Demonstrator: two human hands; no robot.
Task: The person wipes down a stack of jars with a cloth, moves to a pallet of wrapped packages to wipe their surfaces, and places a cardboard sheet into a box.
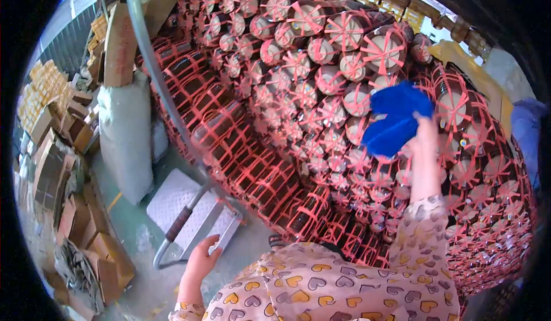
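Observation:
A bright blue cloth [396, 117] is in my right hand [423, 137], whose fingers are closed on its right edge. The cloth lies against or just over a large stack of dark cylindrical bundles [344, 68] bound with pink-red straps, their pale round ends facing me. My left hand [204, 258] is low on the left with fingers apart and nothing in it. It is close to the grey metal handle [181, 223] of a flat trolley [178, 197].
Cardboard boxes [86, 218] line the left side. A tall pale sack [125, 137] stands by the trolley on the green-grey floor. A curved metal bar [150, 63] crosses the upper left. Yellow and blue-violet wrappings [525, 131] are at the far right.

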